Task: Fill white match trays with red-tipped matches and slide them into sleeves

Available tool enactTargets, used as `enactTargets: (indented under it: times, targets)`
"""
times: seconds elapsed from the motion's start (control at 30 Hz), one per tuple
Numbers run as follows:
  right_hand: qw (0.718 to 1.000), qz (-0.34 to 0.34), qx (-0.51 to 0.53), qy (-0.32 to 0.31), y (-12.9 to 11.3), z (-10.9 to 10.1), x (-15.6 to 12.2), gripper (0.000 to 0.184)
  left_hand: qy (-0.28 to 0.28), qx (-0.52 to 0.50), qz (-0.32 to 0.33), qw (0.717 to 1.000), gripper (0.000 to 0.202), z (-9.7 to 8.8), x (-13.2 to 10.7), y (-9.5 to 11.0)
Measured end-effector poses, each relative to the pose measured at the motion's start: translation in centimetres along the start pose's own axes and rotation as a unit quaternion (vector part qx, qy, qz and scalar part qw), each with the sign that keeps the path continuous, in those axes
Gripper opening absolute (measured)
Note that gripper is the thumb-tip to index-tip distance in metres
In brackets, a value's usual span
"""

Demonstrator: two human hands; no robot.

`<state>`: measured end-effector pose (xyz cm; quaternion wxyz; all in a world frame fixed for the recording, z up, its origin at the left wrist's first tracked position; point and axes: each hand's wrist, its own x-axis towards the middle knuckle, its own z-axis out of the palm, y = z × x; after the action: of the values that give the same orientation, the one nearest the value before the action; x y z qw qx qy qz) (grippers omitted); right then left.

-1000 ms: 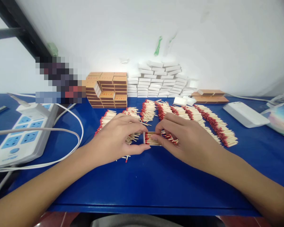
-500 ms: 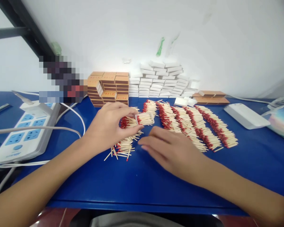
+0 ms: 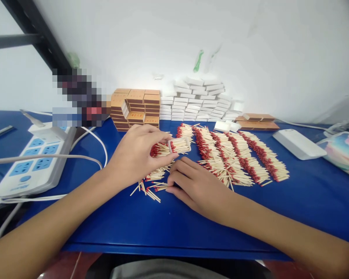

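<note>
Left hand part-closed, pinching matchbox tray

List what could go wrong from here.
The left hand holds the open tray by one end, so a tilt might spill its matches.
Loose matches lie at mixed angles by the right hand and could scatter.
The white stack looks uneven on top; a knock might topple pieces.
</note>
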<state>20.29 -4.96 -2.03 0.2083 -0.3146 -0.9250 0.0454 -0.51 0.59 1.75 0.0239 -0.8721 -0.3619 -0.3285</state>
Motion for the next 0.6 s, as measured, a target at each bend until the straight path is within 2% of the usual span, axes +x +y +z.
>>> enactTargets:
  times: [0.17,0.27,0.4,0.6]
  targets:
    - [1.000,0.015,0.008,-0.010,0.2,-0.1,-0.1,0.015,0.002,-0.006,0.007,1.000,0.030,0.2,-0.1,-0.1]
    - [1.000,0.005,-0.022,-0.015,0.2,0.1,-0.2,0.018,-0.002,-0.003,0.005,1.000,0.029,0.3,0.0,-0.1]
    - [0.999,-0.001,-0.052,-0.010,-0.3,-0.2,-0.4,0.023,-0.001,-0.001,0.003,1.000,0.028,0.3,0.0,-0.1]
    - [0.999,-0.007,-0.042,-0.006,-1.0,-0.5,-0.7,0.021,-0.001,-0.002,0.005,1.000,0.030,0.4,-0.1,-0.1]
